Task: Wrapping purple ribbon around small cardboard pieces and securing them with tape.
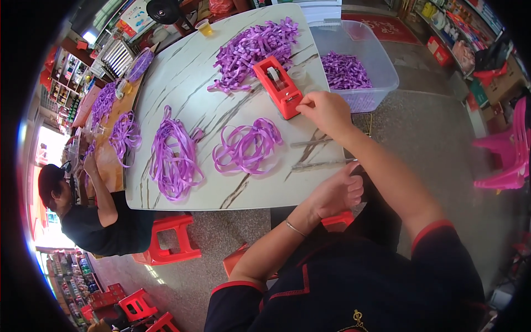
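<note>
A red tape dispenser [278, 88] with a small roll of tape stands near the table's right side. My right hand [326, 113] is at its front end, thumb and forefinger pinched together beside the cutting edge. Whatever lies between those fingertips is too small to make out. Closer to me, my left hand [338, 192] is closed with curled fingers at the table's near right corner. A small shiny end shows by its thumb, but what the hand grips is hidden. Two thin metal strips [318, 165] lie on the table just beyond it.
Loose purple ribbon loops [249, 146] and a longer ribbon bundle [172, 157] lie on the marble-patterned table [221, 191]. Behind is a purple ribbon heap [257, 50]. A clear plastic bin [381, 83] holds more pieces. Another person [99, 221] sits at left, near red stools [171, 240].
</note>
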{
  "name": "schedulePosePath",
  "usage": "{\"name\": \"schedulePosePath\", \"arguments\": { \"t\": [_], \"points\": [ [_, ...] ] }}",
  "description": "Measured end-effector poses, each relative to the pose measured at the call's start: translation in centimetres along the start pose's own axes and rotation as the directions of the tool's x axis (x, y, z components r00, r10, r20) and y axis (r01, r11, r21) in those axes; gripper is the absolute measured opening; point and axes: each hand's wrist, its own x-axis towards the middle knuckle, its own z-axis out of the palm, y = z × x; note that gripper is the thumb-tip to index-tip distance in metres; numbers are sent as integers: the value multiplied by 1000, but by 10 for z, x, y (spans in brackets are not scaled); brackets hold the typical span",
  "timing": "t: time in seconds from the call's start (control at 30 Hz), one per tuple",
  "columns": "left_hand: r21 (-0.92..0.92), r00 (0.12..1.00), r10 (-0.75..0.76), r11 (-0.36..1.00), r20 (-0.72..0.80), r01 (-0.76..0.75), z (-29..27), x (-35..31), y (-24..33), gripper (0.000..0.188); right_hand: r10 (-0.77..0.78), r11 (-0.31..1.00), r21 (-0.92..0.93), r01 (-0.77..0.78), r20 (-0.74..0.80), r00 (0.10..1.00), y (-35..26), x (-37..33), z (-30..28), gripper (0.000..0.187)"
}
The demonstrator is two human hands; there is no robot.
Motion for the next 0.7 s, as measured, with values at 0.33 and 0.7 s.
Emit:
{"name": "schedulePosePath", "arguments": {
  "t": [0.33,0.7],
  "points": [
    [-13,999,1,1000,35,0,-8,-1,-1,38,-79,989,145,14,453,888,31,-13,-73,16],
    [35,1000,-8,999,13,8,-3,0,-1,37,119,941,-306,141,693,711,50,-44,-101,23]
  ]
}}
